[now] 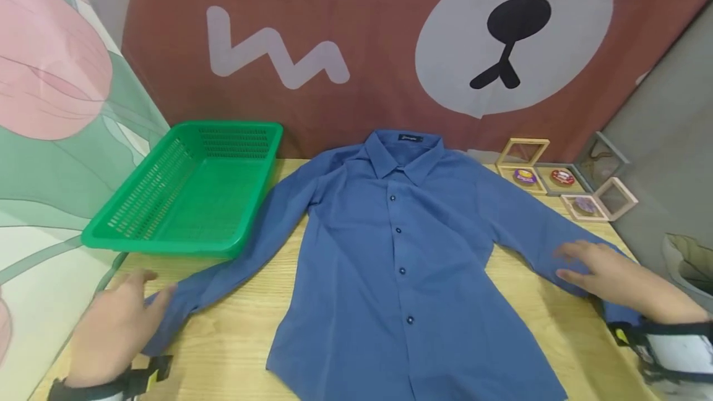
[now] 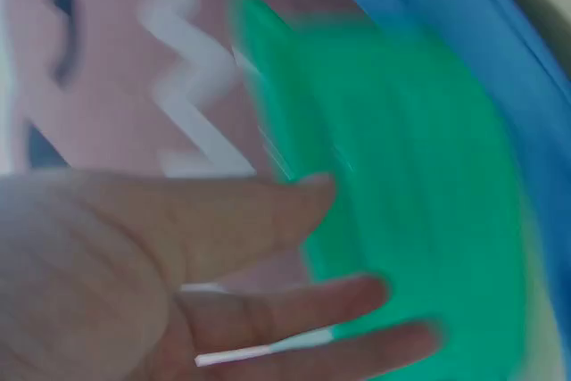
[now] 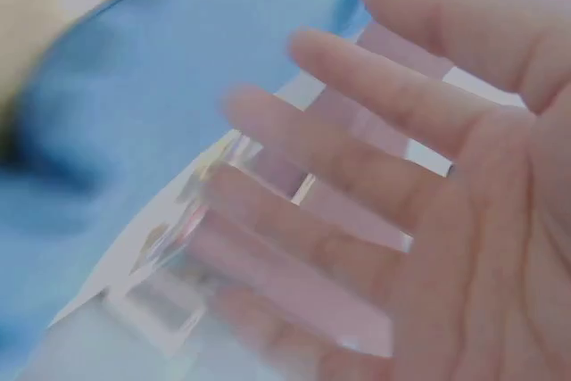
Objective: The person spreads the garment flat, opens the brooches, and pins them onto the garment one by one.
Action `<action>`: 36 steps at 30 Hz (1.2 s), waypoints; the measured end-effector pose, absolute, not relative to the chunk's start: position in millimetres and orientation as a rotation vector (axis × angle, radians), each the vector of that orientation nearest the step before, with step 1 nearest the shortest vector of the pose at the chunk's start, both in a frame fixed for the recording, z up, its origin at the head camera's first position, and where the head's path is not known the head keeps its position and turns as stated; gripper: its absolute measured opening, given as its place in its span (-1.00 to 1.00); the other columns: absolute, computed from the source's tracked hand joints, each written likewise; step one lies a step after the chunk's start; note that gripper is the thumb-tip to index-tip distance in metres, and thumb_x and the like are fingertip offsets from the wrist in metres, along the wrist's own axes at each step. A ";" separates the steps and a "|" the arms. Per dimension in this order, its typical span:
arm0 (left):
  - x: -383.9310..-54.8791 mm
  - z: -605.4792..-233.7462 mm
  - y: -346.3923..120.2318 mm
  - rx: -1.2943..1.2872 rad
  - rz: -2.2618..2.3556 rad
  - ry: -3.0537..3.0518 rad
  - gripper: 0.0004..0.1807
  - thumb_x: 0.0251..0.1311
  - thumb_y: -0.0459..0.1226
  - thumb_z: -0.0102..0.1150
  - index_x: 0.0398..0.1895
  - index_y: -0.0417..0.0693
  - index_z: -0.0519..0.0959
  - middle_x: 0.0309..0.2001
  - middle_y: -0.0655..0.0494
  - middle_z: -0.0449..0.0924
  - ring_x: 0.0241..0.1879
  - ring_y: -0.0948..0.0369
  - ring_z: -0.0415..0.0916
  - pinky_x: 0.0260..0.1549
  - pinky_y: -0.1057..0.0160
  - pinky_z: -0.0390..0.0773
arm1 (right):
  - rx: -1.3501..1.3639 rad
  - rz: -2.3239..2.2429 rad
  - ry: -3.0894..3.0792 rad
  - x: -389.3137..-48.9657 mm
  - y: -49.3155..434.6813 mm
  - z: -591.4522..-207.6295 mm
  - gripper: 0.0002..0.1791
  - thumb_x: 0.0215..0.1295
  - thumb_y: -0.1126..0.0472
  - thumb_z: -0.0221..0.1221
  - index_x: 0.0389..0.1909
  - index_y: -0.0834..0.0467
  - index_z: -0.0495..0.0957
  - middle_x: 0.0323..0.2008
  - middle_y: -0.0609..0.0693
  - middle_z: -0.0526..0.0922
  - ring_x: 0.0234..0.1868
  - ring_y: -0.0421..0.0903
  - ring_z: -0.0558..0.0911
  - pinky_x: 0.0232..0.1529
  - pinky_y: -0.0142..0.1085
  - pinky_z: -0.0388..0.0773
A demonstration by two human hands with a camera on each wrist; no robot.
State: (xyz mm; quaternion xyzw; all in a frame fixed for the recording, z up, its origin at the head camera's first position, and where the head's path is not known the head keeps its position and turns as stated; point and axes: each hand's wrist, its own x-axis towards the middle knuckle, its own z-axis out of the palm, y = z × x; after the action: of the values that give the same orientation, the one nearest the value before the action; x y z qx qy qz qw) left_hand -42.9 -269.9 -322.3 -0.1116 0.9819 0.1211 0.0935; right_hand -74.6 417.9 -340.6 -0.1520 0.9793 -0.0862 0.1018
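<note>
A blue button-up shirt lies spread front side up on a wooden table, collar away from me and both sleeves stretched out to the sides. Over the cuff end of the sleeve on the left, my left hand hovers with relaxed fingers and holds nothing. In the left wrist view its thumb and fingers are apart. My right hand is above the other sleeve, near its cuff. The right wrist view shows its palm bare and the fingers spread, slightly blurred.
A green plastic basket stands at the back left, its edge overlapping the sleeve. Several small open frame boxes with round badges sit at the back right. A brown printed cloth hangs behind the table; a grey wall borders the right.
</note>
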 end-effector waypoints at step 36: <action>-180.3 -394.7 -26.7 0.330 0.635 2.669 0.07 0.05 -0.04 0.48 0.54 -0.21 0.12 0.59 -0.22 -0.12 0.58 -0.23 -0.31 0.46 -0.21 0.10 | -0.150 -0.465 2.551 -179.6 337.5 -389.2 -0.16 0.39 0.35 0.12 0.58 0.10 -0.07 0.53 0.42 -0.36 0.42 0.64 -0.39 0.29 0.49 -0.04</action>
State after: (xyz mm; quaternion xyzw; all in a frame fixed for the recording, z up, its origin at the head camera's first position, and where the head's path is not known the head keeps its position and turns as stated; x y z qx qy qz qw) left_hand -180.3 -26.7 -394.7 0.1173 0.9486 0.2256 0.1881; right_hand -179.6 337.5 -389.2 -0.0558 0.9459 -0.1724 0.2690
